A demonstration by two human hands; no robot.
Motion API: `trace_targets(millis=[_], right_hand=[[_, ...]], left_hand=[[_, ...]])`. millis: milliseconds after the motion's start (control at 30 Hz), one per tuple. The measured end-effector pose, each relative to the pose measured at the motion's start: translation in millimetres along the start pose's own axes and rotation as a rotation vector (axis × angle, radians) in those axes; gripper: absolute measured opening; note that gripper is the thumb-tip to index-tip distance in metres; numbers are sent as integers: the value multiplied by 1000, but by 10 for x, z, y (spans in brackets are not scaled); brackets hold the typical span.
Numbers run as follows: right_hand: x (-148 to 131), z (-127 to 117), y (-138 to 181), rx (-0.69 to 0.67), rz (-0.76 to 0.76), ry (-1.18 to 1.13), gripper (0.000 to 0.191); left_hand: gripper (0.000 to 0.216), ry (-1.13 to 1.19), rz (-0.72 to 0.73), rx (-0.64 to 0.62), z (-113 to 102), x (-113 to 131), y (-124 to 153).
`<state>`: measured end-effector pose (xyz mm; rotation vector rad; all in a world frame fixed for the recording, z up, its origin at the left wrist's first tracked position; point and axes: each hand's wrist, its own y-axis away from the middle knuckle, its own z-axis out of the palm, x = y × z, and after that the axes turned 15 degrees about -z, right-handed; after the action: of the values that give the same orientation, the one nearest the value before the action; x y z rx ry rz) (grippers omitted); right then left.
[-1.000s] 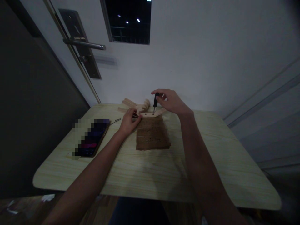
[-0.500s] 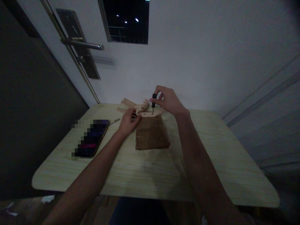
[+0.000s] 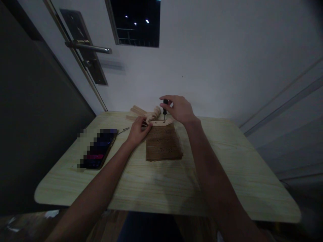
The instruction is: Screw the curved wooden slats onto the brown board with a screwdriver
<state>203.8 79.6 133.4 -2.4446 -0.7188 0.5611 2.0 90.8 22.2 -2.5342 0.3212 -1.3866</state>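
Observation:
My right hand (image 3: 178,107) is closed around the black handle of a small screwdriver (image 3: 165,111), held upright. Its metal shaft comes down onto the right one of two dark screw spots on a pale wooden strip (image 3: 160,123). Below that strip lies a brown wooden panel (image 3: 164,143) with rows of small pierced holes, wider toward me. My left hand (image 3: 137,130) grips the strip's left end, thumb along its edge and fingertips partly hidden behind. A pale twisted piece (image 3: 154,115) and several flat pale strips (image 3: 138,110) lie behind it.
A phone (image 3: 101,149), partly pixelated, lies left on the pale wood-grain table (image 3: 222,168). By its top corner is a thin metal tool (image 3: 123,130). Behind the table stands a white door (image 3: 214,60) with a lever handle (image 3: 91,47) and a dark window.
My right hand has shifted slightly left and turned around the screwdriver handle, its forefinger now stretched over the top. The screwdriver tip, my left hand and the wooden piece stay put.

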Motion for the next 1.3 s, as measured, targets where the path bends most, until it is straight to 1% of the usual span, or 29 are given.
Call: trace_targets(millis=[133,367,533,700,833,1000,1233,1300], right_hand=[[38,8,15,-9,-22,-5,38],[26,-80,13,-18,-81,-99,38],[2,-75,0,-3,-66,-50,20],[-38,-32,-24,26,-3,55,12],[-62,-38,-18,38,38,116,20],[-43,-55,3,-16,3,71,32],[-61,-59,-6,-18,-72,-6,32],[-89,-77,-12,-19,-77,-17,27]], left_hand=[[28,-11,19,6,-7,9,1],[27,-7,20,9,-4,4,-3],[28,-3,15,7,4,-5,-5],[29,13,2,-3,2,-1,-6],[29,-5,21,12,8,-14,-7],[29,-18,31,19,10,-24,-7],[28,-6,25,12,-2,-9,2],[28,-10,28,10,-6,-2,6]])
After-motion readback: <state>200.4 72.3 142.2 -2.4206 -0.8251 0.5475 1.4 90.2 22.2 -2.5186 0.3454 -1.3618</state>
